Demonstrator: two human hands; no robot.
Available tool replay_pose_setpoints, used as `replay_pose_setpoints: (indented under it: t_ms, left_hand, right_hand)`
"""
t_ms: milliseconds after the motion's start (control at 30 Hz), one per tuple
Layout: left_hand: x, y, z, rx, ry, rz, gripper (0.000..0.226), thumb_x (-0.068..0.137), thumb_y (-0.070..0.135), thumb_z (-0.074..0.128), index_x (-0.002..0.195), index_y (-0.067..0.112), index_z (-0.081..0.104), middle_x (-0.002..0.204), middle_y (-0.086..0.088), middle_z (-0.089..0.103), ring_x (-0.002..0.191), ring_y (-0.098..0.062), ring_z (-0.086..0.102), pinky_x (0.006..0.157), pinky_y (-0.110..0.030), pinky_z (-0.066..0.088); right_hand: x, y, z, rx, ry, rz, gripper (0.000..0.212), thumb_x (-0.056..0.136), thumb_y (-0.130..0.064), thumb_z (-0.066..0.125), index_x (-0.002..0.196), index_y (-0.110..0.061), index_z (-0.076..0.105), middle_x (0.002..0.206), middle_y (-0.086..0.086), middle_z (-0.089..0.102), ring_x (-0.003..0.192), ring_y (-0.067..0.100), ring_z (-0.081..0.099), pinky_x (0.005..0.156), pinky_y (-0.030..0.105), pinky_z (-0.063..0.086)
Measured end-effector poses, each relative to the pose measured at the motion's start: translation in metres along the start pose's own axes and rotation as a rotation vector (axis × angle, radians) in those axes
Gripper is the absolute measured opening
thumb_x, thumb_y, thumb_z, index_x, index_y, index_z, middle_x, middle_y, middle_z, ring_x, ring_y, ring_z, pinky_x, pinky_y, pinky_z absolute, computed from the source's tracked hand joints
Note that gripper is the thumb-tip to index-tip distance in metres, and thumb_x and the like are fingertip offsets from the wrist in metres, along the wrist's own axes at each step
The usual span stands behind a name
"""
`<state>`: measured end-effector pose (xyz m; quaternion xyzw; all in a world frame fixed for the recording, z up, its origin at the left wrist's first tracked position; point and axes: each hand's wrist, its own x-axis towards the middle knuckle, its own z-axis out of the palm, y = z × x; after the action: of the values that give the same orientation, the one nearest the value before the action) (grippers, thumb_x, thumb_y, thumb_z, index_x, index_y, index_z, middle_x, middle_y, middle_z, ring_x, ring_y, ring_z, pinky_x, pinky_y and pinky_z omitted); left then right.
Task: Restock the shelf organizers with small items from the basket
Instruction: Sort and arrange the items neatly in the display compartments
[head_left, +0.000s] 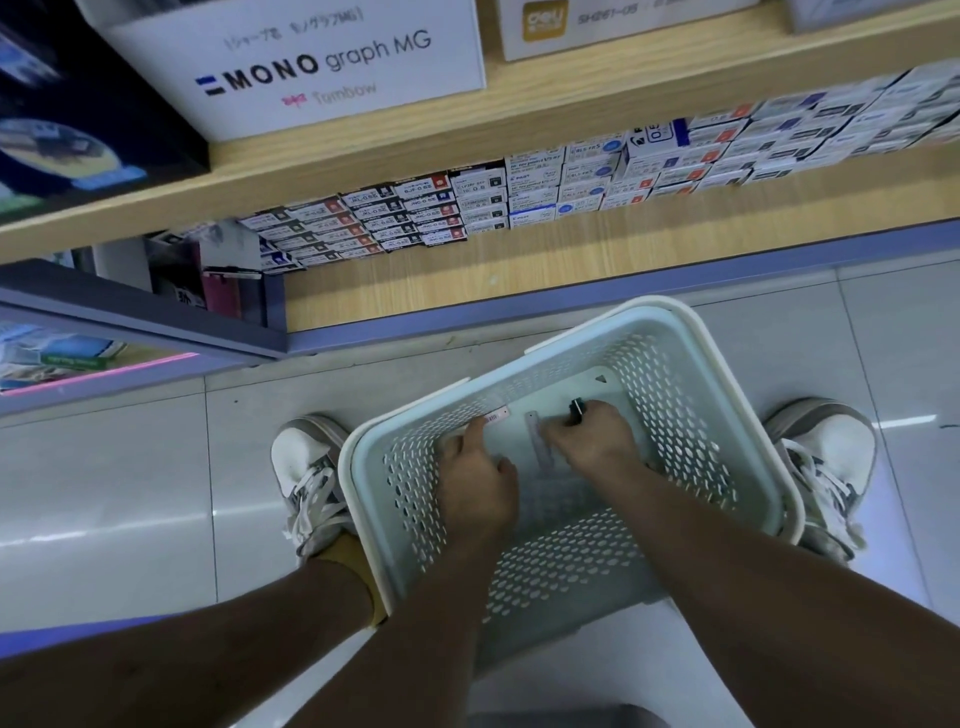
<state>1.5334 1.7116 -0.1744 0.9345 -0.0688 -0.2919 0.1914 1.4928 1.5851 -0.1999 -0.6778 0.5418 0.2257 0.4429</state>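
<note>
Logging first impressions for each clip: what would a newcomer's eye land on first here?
The pale perforated basket stands on the floor between two white sneakers, both hands inside it: the left hand pinches a small white barcoded item, the right hand grips a small black item. Beyond it, stacked small boxes line the wooden shelf under a big MONO graph MG box.

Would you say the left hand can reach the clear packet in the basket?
Probably yes: the clear packet lies uncovered beside the left hand, whose fingers seem to hold a labelled item.
</note>
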Motion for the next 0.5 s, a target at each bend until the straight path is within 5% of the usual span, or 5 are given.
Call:
replay_pose_setpoints:
  t_ms: [233, 400, 500]
  left_hand:
    - [0.007, -0.001, 0.001, 0.188, 0.021, 0.094, 0.043, 0.082, 0.016, 0.058, 0.124, 0.010, 0.053, 0.127, -0.013, 0.047, 0.119, -0.030, 0.042, 0.102, -0.036, 0.034]
    - [0.009, 0.000, -0.002, 0.204, -0.018, 0.174, 0.048, 0.089, 0.014, 0.055, 0.136, 0.017, 0.045, 0.133, -0.007, 0.044, 0.115, -0.027, 0.050, 0.093, -0.035, 0.043]
    - [0.018, 0.002, -0.001, 0.282, -0.031, 0.171, 0.025, 0.089, 0.016, 0.056, 0.112, 0.010, 0.061, 0.116, -0.008, 0.053, 0.100, -0.029, 0.059, 0.083, -0.037, 0.047]
  right_hand:
    - [-0.011, -0.014, 0.011, -0.408, 0.078, -0.233, 0.030, 0.091, -0.037, 0.056, 0.105, -0.011, 0.063, 0.107, 0.009, 0.068, 0.100, 0.028, 0.065, 0.078, 0.034, 0.051]
    - [-0.008, -0.010, 0.000, -0.027, 0.028, -0.098, 0.027, 0.082, -0.036, 0.066, 0.094, -0.012, 0.065, 0.087, 0.005, 0.065, 0.086, 0.022, 0.061, 0.076, 0.024, 0.046]
    - [-0.011, -0.014, -0.010, 0.180, -0.064, -0.034, 0.016, 0.081, -0.028, 0.065, 0.081, -0.012, 0.064, 0.072, 0.004, 0.063, 0.071, 0.021, 0.060, 0.066, 0.025, 0.047]
